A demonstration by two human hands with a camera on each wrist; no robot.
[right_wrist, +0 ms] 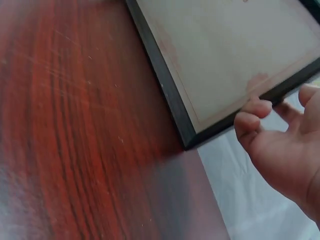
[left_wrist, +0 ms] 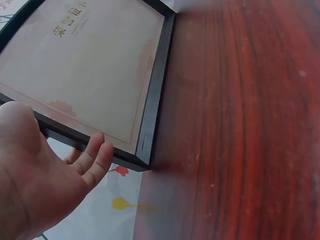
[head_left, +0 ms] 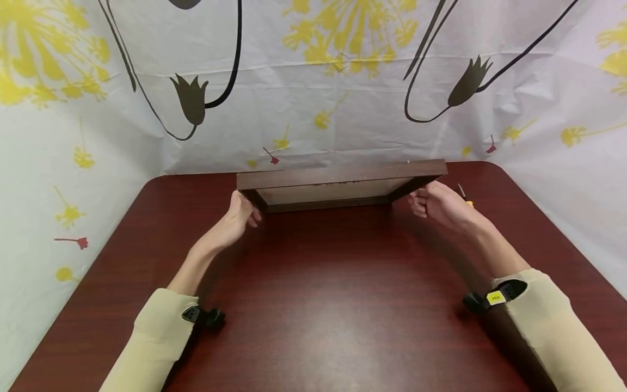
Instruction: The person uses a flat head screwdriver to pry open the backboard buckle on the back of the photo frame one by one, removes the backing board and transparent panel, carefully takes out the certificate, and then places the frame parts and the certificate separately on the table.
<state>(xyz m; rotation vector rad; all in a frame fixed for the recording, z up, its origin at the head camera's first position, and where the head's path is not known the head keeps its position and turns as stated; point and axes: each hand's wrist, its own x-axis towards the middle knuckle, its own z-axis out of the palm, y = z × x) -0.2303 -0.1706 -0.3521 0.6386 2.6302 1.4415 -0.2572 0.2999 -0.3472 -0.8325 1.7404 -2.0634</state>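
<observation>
A dark-edged picture frame [head_left: 338, 175] stands tilted at the far end of the table, its upper edge leaning toward me. Behind its front lies a pale certificate [left_wrist: 100, 65] with gold characters and pinkish flower prints. My left hand [head_left: 238, 213] grips the frame's left side, and in the left wrist view two fingertips of that hand [left_wrist: 55, 165] show over the dark border. On the opposite side my right hand [head_left: 443, 204] holds the border between thumb and curled fingers, as the right wrist view of the hand [right_wrist: 282, 145] shows. The frame's lower edge is right at the tabletop.
The reddish-brown wooden table [head_left: 323, 305] has rounded far corners. A white curtain [head_left: 313, 120] with yellow and grey flower prints hangs close behind and along both sides. Beyond my right hand lies a thin dark rod with a yellow end [head_left: 470, 203], partly hidden.
</observation>
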